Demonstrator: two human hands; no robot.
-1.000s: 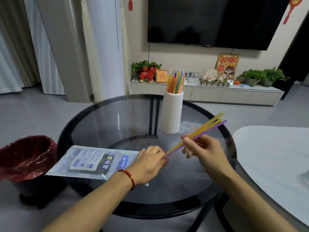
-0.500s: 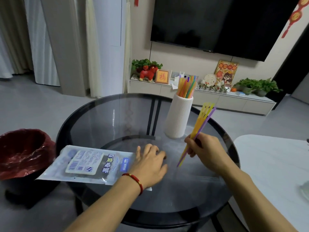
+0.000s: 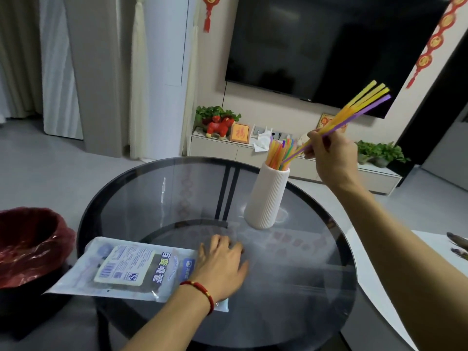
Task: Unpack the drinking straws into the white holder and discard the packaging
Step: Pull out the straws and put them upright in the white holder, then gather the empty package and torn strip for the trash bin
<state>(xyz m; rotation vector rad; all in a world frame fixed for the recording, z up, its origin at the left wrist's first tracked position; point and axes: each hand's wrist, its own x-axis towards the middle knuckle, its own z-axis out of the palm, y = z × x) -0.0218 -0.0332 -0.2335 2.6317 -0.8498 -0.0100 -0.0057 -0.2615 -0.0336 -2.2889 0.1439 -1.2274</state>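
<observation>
Right hand (image 3: 331, 158) has risen from tabletop (image 3: 291, 287) level, pinching yellow and purple straws (image 3: 354, 107), lower tips at white holder (image 3: 268, 198) mouth | left hand (image 3: 220, 267) flat, fingers relaxed, resting on packaging (image 3: 121, 269) beside red-lined bin (image 3: 27, 247)

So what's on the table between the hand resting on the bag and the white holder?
Nothing: in the head view, only bare glass table lies between the left hand and the white holder.
</observation>
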